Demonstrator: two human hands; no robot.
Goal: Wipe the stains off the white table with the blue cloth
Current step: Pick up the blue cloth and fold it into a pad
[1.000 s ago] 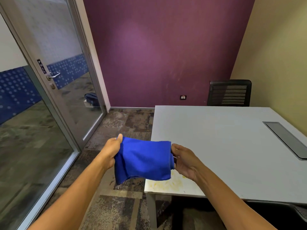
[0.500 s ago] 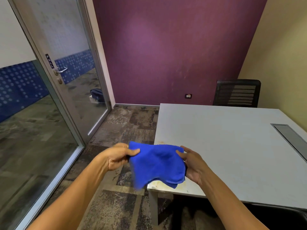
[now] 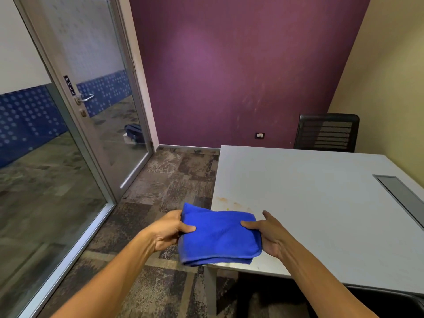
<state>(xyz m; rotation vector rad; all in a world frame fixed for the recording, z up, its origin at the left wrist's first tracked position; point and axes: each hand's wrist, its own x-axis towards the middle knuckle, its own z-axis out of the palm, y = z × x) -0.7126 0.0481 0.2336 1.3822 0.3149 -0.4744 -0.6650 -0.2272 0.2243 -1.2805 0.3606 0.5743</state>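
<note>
The folded blue cloth (image 3: 219,236) lies flat over the near left corner of the white table (image 3: 309,203), part of it overhanging the left edge. My left hand (image 3: 168,230) pinches its left side, thumb on top. My right hand (image 3: 267,235) holds its right side, thumb on the cloth and fingers curled under the edge. Faint orange and yellow stains (image 3: 229,203) show on the table just beyond the cloth. The table surface under the cloth is hidden.
A grey cable hatch (image 3: 401,198) is set into the table at the right. A black mesh chair (image 3: 327,131) stands at the far end. A glass door (image 3: 91,106) and glass wall run along the left, with patterned carpet (image 3: 174,180) between.
The cloth went from hanging stretched between my hands to folded flatter and lowered over the table's near left corner. Both hands shifted right and forward, and my view moved closer.
</note>
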